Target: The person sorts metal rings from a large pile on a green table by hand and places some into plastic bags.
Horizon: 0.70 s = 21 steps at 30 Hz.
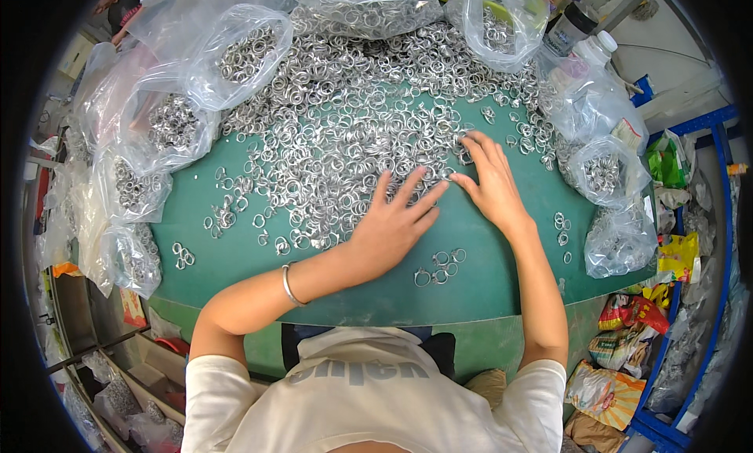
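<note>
A broad pile of silver-coloured metal rings [337, 151] spreads over the green tabletop [502, 272]. My left hand [394, 229] lies on the pile's near edge, fingers spread and touching the rings. At the pile's right edge is my right hand [494, 182], with thumb and fingers apart and the fingertips next to the rings. I see nothing gripped in either hand, though small rings right at the fingertips are hard to make out. A small group of rings [440, 268] sits apart, below my hands. On my left wrist is a silver bangle [290, 287].
Clear plastic bags of rings line the table, including a left bag [169, 127], a far bag [369, 10] and a right bag [604, 174]. A white bottle [598, 47] stands at the far right. Blue shelving [720, 218] holds colourful packets. Cardboard boxes [145, 374] are lower left.
</note>
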Each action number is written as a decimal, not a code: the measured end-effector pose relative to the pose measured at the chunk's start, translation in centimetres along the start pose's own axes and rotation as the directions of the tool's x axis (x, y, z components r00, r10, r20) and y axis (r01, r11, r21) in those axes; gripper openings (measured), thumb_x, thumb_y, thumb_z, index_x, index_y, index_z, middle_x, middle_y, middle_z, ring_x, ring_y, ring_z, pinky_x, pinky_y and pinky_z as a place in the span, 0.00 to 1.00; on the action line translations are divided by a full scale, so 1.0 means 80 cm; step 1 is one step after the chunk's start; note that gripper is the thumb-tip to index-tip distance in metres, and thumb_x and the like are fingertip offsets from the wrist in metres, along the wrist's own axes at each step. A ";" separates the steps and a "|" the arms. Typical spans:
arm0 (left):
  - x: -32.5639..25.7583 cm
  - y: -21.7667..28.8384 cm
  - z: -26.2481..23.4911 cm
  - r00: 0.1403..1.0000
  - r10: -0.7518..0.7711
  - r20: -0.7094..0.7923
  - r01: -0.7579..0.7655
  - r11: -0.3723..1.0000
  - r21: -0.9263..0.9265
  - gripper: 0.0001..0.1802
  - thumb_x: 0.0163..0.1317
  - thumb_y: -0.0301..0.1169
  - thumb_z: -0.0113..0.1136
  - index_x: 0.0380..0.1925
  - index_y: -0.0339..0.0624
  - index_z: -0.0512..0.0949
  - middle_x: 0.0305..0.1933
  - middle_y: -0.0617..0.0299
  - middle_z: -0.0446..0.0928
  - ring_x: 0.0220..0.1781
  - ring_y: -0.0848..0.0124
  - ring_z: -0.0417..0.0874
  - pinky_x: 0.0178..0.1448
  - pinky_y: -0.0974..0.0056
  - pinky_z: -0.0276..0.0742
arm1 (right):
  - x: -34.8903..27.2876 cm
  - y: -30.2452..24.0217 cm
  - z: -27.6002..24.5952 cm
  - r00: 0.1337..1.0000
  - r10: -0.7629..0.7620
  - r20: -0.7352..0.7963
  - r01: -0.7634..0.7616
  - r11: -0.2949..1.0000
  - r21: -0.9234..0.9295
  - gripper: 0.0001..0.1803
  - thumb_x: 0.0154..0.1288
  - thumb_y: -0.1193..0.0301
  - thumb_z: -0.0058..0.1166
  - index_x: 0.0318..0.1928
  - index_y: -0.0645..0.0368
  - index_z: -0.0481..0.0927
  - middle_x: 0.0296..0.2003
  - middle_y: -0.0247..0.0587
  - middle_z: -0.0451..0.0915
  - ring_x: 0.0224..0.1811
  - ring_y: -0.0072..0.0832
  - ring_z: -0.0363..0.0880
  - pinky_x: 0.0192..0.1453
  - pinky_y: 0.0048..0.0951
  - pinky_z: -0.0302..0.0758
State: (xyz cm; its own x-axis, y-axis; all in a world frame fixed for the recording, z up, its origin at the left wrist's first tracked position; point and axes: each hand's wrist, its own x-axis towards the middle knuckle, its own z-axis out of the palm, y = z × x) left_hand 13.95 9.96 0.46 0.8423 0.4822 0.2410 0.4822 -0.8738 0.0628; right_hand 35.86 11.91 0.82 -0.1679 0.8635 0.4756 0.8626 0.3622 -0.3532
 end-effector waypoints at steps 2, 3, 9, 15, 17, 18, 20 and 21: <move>-0.005 -0.011 0.002 0.999 -0.044 0.016 0.044 0.999 0.002 0.23 0.54 0.29 0.56 0.53 0.49 0.77 0.73 0.55 0.57 0.73 0.47 0.56 0.67 0.32 0.55 | -0.014 0.007 -0.005 0.990 -0.003 0.139 -0.005 0.999 0.052 0.16 0.55 0.79 0.62 0.46 0.62 0.76 0.44 0.44 0.75 0.43 0.41 0.78 0.46 0.40 0.74; -0.008 -0.013 0.002 0.998 -0.069 0.014 0.069 0.998 0.002 0.23 0.54 0.28 0.56 0.53 0.51 0.77 0.73 0.55 0.57 0.73 0.47 0.56 0.67 0.32 0.55 | -0.021 0.005 -0.011 0.973 0.103 0.209 -0.145 0.969 0.199 0.15 0.54 0.79 0.63 0.43 0.63 0.78 0.43 0.43 0.76 0.37 0.36 0.78 0.41 0.35 0.75; -0.010 -0.012 -0.005 0.986 -0.167 0.018 0.168 0.986 -0.012 0.29 0.50 0.20 0.55 0.56 0.51 0.74 0.69 0.51 0.60 0.71 0.48 0.59 0.67 0.31 0.53 | -0.032 0.026 -0.045 0.891 0.353 0.287 -0.453 0.747 0.486 0.04 0.60 0.78 0.59 0.35 0.66 0.80 0.29 0.34 0.77 0.26 0.18 0.69 0.30 0.23 0.66; -0.004 -0.019 -0.001 0.974 -0.214 -0.075 0.213 0.977 -0.017 0.30 0.51 0.19 0.54 0.57 0.53 0.73 0.67 0.51 0.63 0.70 0.48 0.60 0.67 0.30 0.52 | -0.026 0.035 -0.046 0.905 0.425 0.029 -0.424 0.892 0.158 0.04 0.60 0.79 0.56 0.36 0.66 0.78 0.30 0.42 0.77 0.27 0.31 0.73 0.35 0.32 0.71; -0.001 -0.030 -0.003 0.951 -0.289 -0.109 0.293 0.956 0.022 0.31 0.51 0.19 0.54 0.57 0.54 0.73 0.66 0.51 0.64 0.69 0.48 0.61 0.68 0.30 0.52 | -0.025 0.032 -0.051 0.876 0.479 0.057 -0.482 0.873 0.076 0.09 0.58 0.79 0.57 0.41 0.65 0.77 0.34 0.48 0.77 0.35 0.41 0.76 0.43 0.40 0.72; 0.002 -0.037 -0.005 0.937 -0.325 -0.128 0.332 0.942 0.041 0.31 0.51 0.19 0.54 0.58 0.54 0.72 0.65 0.51 0.65 0.69 0.47 0.61 0.68 0.30 0.52 | -0.026 0.027 -0.050 0.908 0.413 0.067 -0.418 0.905 0.079 0.10 0.58 0.79 0.58 0.41 0.64 0.77 0.35 0.47 0.77 0.38 0.41 0.76 0.45 0.40 0.72; 0.004 -0.047 -0.011 0.935 -0.339 -0.103 0.346 0.936 0.069 0.32 0.51 0.18 0.54 0.59 0.54 0.71 0.64 0.51 0.64 0.68 0.48 0.61 0.68 0.31 0.52 | -0.028 0.017 -0.047 0.956 0.281 0.085 -0.288 0.954 0.082 0.12 0.56 0.78 0.60 0.42 0.63 0.77 0.38 0.47 0.77 0.44 0.41 0.75 0.49 0.41 0.71; 0.005 -0.048 -0.013 0.935 -0.342 -0.093 0.349 0.935 0.064 0.32 0.51 0.18 0.54 0.59 0.53 0.71 0.65 0.51 0.64 0.69 0.48 0.61 0.69 0.32 0.52 | -0.028 0.014 -0.041 0.981 0.169 0.094 -0.173 0.984 0.038 0.14 0.55 0.77 0.62 0.43 0.62 0.77 0.41 0.46 0.76 0.48 0.41 0.72 0.53 0.40 0.69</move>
State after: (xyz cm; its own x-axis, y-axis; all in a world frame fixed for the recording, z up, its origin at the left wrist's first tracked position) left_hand 12.20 13.40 1.32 0.6002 0.7440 0.2936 0.7601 -0.6448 0.0803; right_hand 38.77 9.24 2.00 -0.0638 0.9416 0.3307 0.8599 0.2201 -0.4606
